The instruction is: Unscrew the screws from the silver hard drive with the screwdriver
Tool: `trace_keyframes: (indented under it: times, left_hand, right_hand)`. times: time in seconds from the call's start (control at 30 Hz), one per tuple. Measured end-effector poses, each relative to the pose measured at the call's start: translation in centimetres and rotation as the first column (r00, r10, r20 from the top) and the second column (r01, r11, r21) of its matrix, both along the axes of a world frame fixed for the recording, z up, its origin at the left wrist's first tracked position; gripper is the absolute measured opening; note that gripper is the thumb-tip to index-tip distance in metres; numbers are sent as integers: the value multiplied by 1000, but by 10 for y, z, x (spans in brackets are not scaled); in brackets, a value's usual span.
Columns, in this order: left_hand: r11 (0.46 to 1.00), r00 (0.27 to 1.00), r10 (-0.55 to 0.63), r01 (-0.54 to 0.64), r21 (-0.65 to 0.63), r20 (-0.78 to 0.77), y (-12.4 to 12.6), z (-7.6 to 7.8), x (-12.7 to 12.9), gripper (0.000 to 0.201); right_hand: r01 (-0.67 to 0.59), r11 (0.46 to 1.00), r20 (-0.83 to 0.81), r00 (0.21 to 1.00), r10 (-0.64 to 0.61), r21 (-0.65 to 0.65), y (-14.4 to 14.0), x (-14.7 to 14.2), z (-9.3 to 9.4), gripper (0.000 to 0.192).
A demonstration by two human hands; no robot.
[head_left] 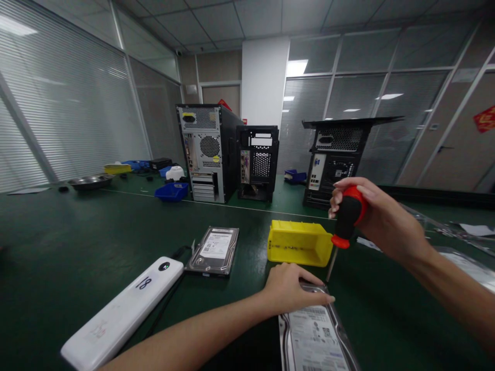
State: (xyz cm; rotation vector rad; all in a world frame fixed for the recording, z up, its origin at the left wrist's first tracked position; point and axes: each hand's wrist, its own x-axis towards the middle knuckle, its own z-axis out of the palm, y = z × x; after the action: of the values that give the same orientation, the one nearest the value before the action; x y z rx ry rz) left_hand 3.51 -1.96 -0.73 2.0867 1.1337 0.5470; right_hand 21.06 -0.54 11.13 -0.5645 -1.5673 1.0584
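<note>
My right hand [371, 203] is wrapped around the red and black handle of a screwdriver [347, 219]. Its thin metal shaft points down, with the tip close to the far right corner of a hard drive [315, 337]; whether it touches cannot be made out. My left hand [296, 289] grips the far end of this drive, thumb on the labelled top and fingers over the far edge. A yellow bin [299, 232] with small screws inside lies just beyond. To the left a second hard drive [214, 250] rests flat, label up.
A white power bank [126, 312] marked 18 lies at the left with a black cable. Computer cases [211, 154], [258, 165] and a third case [332, 159] stand at the back. A blue bin [172, 191] and metal bowl [91, 181] sit back left.
</note>
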Motion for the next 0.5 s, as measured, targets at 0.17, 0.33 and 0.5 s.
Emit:
trace_keyframes:
  times: [0.17, 0.33, 0.5]
  left_hand:
    - [1000, 1000, -22, 22, -2, 6, 0, 1, -1, 55]
    - [1000, 1000, -23, 23, -5, 14, 0, 0, -1, 56]
    - [999, 999, -33, 33, -8, 14, 0, 1, -2, 56]
  right_hand:
    - [71, 997, 24, 997, -71, 3, 4, 7, 2, 13]
    - [37, 999, 48, 998, -38, 8, 0, 9, 4, 11]
    - [50, 997, 43, 998, -48, -53, -3, 13, 5, 24]
